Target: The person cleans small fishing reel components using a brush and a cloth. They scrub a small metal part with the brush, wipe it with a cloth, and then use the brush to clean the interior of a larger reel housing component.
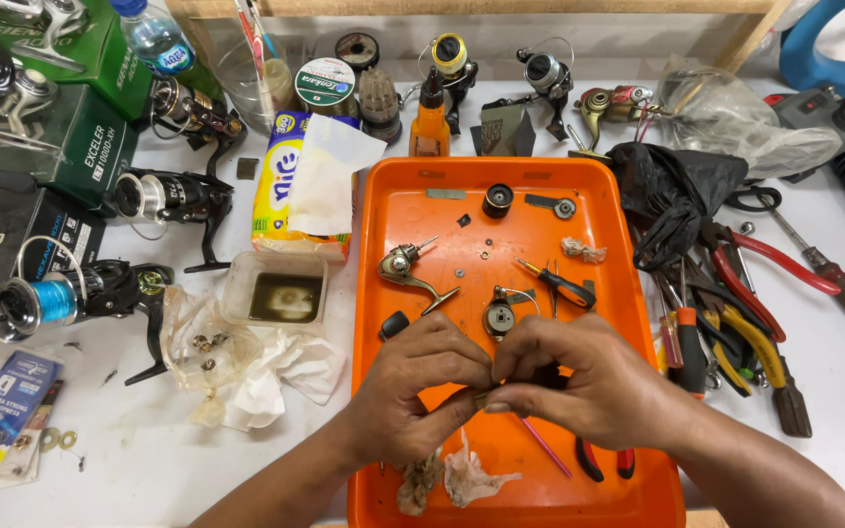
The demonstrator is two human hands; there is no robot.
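Observation:
My left hand (413,391) and my right hand (579,381) meet over the near half of an orange tray (618,293). Their fingertips pinch a small metal part (488,396) between them; most of it is hidden by my fingers. Just beyond my hands in the tray lie a round reel part (499,316), a metal reel body with a handle (408,269), a small screwdriver (555,284) and a black cap (498,199). Crumpled tissue (466,479) lies near the tray's front edge.
Several fishing reels (163,196) and boxes (41,147) stand at the left. A plastic tub of dark liquid (276,288) and tissues (276,376) sit beside the tray. Pliers and screwdrivers (745,323) lie at the right, near a black bag (672,196).

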